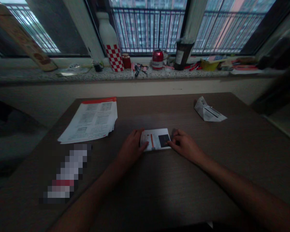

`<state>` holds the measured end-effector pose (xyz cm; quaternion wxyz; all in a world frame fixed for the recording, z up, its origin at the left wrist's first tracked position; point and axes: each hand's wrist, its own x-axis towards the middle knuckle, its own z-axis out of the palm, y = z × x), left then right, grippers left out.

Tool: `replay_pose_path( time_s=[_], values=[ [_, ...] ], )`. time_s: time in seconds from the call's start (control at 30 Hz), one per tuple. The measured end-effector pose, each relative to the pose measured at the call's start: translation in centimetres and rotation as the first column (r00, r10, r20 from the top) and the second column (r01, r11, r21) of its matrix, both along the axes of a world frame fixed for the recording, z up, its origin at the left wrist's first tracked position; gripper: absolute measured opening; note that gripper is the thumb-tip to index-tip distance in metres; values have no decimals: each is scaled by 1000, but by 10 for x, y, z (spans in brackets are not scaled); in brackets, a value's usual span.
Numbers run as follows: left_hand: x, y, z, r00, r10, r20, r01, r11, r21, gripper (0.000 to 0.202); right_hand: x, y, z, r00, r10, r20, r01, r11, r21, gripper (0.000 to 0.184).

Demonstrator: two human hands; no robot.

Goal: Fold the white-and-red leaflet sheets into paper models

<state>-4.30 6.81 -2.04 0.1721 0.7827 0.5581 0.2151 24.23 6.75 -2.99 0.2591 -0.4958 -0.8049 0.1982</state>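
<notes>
A folded sheet of printed paper (157, 139), with an orange stripe and a dark picture, lies flat on the brown table (169, 199). My left hand (132, 143) grips its left edge, thumb on top and fingers along the far corner. At the right edge, my right hand (182, 143) has its thumb on the dark picture and its fingers curled beside the paper. The fingertips' undersides are hidden. Farther off to the right stands a folded paper shape (209, 111) with a raised point.
A stack of printed sheets (94, 119) with a red top edge lies at the back left. A pixelated oblong thing (67, 170) is nearer me. Along the windowsill (77, 77) stand a red-checked white bottle (112, 45), a red can (157, 60) and a dark cup (182, 54).
</notes>
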Motion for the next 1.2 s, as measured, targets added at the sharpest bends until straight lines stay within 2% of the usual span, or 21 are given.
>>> replay_pose_path(
  time_s=[0.1,0.2,0.3,0.47,0.63,0.77,0.97,1.2],
  values=[
    [-3,7,-3,998,-50,-50,52,998,40,74,-1,-1,0,1000,-1,-9,1,1000,7,27],
    [-6,12,-4,985,-142,-93,146,988,40,59,0,-1,1,1000,0,-4,0,1000,9,23],
    [-8,14,-5,974,-176,-142,181,983,22,45,1,1,6,1000,-12,-1,12,1000,2,18],
    [-7,11,-5,967,-187,-172,196,980,33,45,-2,17,11,999,-41,-15,41,999,32,5],
    [-6,4,-4,961,-212,-175,221,975,32,45,-6,31,0,998,-51,22,48,992,114,16],
    [-7,0,-3,965,-206,-160,212,977,22,46,-6,31,-8,998,-44,41,39,993,108,18],
    [-1,3,0,987,-155,-37,156,987,32,33,-6,28,-7,999,-34,22,32,996,88,16],
    [6,8,9,995,-89,43,91,994,-68,37,-5,29,-9,999,-25,31,22,996,85,15]
  ],
)
